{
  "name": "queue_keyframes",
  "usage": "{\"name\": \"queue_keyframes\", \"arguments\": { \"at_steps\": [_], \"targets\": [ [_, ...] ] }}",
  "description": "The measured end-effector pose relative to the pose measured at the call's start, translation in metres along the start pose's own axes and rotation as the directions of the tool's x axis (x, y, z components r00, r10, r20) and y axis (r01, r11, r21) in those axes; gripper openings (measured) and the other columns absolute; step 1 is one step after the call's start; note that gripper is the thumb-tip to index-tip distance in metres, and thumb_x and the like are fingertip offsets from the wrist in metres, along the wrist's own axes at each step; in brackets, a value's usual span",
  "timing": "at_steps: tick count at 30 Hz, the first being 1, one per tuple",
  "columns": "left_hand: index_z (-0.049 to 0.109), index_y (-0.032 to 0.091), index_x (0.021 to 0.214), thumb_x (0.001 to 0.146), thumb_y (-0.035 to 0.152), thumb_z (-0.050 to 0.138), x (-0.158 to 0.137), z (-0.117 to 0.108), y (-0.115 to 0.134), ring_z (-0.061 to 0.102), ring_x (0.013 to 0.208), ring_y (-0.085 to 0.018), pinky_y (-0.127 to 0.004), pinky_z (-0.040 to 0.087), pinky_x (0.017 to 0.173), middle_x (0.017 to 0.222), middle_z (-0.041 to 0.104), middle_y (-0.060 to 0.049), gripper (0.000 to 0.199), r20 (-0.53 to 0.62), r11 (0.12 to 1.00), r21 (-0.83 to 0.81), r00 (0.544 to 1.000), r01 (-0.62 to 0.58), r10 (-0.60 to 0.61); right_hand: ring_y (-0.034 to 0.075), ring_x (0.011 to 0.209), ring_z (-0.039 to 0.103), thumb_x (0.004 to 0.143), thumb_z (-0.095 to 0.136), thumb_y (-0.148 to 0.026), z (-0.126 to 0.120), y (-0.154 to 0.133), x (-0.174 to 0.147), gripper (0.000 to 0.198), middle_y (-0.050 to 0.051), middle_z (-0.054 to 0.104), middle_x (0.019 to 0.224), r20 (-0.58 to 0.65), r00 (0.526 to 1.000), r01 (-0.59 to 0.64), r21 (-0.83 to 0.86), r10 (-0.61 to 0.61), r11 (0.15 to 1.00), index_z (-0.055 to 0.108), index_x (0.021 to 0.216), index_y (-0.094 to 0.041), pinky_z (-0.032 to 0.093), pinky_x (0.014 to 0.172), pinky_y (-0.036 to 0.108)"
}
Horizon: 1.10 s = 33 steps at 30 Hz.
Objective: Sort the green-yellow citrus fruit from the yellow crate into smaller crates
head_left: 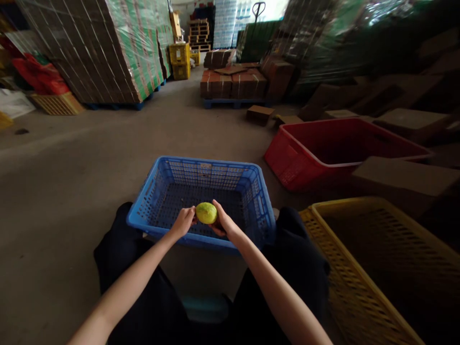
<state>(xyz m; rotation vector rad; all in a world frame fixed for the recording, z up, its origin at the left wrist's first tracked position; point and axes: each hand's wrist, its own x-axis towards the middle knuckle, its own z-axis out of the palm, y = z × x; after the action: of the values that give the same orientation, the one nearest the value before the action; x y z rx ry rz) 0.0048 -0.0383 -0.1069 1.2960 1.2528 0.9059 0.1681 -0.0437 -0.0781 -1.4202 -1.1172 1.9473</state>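
A yellow-green, oval, lemon-like fruit (206,213) is held level above the blue plastic crate (168,232). My right hand (223,223) is wrapped round its right end, the thumb along the top and the fingers underneath. At the fruit's left tip, my left hand (185,220) is closed in a pinch, its fingertips against the skin. Whether anything small sits between those left fingertips is too fine to see. Below both hands, the crate's dark slatted floor shows. The crate sits between my knees.
To the right stand a red tub (298,163) and a yellow slatted crate (327,230), with cardboard boxes (409,175) around them. Ahead, flat cartons (233,84) lie on a blue pallet. A tall wrapped stack (122,52) rises at the left, near another yellow crate (59,103).
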Motion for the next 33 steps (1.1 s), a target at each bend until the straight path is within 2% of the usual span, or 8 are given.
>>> {"name": "queue_keyframes", "arguments": {
  "at_steps": [3,7,11,15,18,21,24,33],
  "targets": [
    [0.042,0.019,0.055,0.066,0.084,0.043,-0.001,0.0,0.003,0.04,0.041,-0.008,-0.021,0.032,0.041,0.045,0.04,0.005,0.066,0.016,1.0,-0.027,1.0,0.008,-0.007,0.006,0.021,0.023,0.089,0.009,-0.071,0.001,-0.003,0.0,0.076,-0.001,0.032,0.025,-0.024,0.992,-0.126,0.032,0.127,0.992,0.045,0.045,-0.02,0.013,0.023,0.019],
    [0.041,0.019,0.056,0.066,0.081,0.048,-0.003,0.002,0.008,0.039,0.042,-0.007,-0.02,0.033,0.041,0.045,0.039,0.006,0.063,0.014,0.995,-0.096,0.999,0.032,-0.031,0.006,0.022,0.027,0.091,0.008,-0.066,0.001,-0.004,0.001,0.074,-0.002,0.035,0.027,-0.019,0.99,-0.14,0.076,0.142,0.987,0.046,0.049,-0.018,0.014,0.024,0.018],
    [0.047,0.018,0.066,0.068,0.077,0.052,0.0,0.002,0.014,0.044,0.045,-0.009,-0.02,0.034,0.042,0.049,0.044,0.006,0.059,-0.02,0.977,-0.209,0.999,0.041,-0.046,0.006,0.031,0.041,0.084,0.042,-0.069,0.0,-0.002,-0.001,0.056,-0.003,0.051,0.043,0.038,0.994,0.09,0.219,-0.1,0.972,0.055,0.07,-0.016,0.024,0.03,0.016],
    [0.045,0.019,0.07,0.064,0.073,0.061,0.006,-0.003,0.02,0.044,0.044,-0.008,-0.021,0.034,0.044,0.051,0.045,0.007,0.057,0.023,0.923,-0.379,0.998,0.069,-0.066,0.01,0.053,0.059,0.068,0.076,-0.051,-0.003,-0.003,-0.006,0.043,0.0,0.065,0.076,0.031,0.917,0.379,0.25,-0.398,0.891,0.059,0.093,-0.02,0.048,0.047,0.021],
    [0.051,0.017,0.075,0.066,0.067,0.065,0.009,-0.008,0.023,0.046,0.048,-0.009,-0.023,0.037,0.048,0.054,0.047,0.006,0.052,0.105,0.879,-0.447,0.986,0.165,-0.132,0.016,0.081,0.066,0.062,0.084,-0.033,-0.006,-0.005,-0.006,0.054,0.003,0.066,0.105,-0.022,0.86,0.501,0.222,-0.509,0.837,0.059,0.109,-0.024,0.056,0.069,0.028],
    [0.057,0.014,0.079,0.074,0.063,0.059,0.008,-0.011,0.027,0.045,0.05,-0.01,-0.024,0.037,0.049,0.055,0.048,0.003,0.05,0.244,0.837,-0.478,0.955,0.267,-0.166,0.021,0.105,0.063,0.059,0.086,-0.025,-0.01,-0.006,-0.004,0.064,0.004,0.062,0.123,-0.055,0.835,0.547,0.207,-0.548,0.811,0.059,0.117,-0.025,0.054,0.089,0.034],
    [0.06,0.012,0.083,0.078,0.058,0.056,0.005,-0.012,0.032,0.045,0.052,-0.01,-0.025,0.038,0.051,0.059,0.05,0.0,0.047,0.349,0.784,-0.53,0.926,0.324,-0.146,0.023,0.112,0.061,0.061,0.085,-0.024,-0.013,-0.004,-0.003,0.065,0.004,0.061,0.128,-0.06,0.83,0.554,0.207,-0.555,0.807,0.06,0.121,-0.027,0.049,0.098,0.038],
    [0.053,0.016,0.084,0.074,0.048,0.066,-0.003,-0.014,0.038,0.047,0.053,-0.01,-0.028,0.042,0.062,0.057,0.052,0.003,0.036,0.361,0.733,-0.608,0.929,0.305,-0.088,0.028,0.12,0.058,0.064,0.083,-0.022,-0.013,-0.003,-0.004,0.071,0.005,0.059,0.134,-0.021,0.826,0.55,0.241,-0.563,0.799,0.057,0.129,-0.029,0.045,0.103,0.045]
  ]
}}
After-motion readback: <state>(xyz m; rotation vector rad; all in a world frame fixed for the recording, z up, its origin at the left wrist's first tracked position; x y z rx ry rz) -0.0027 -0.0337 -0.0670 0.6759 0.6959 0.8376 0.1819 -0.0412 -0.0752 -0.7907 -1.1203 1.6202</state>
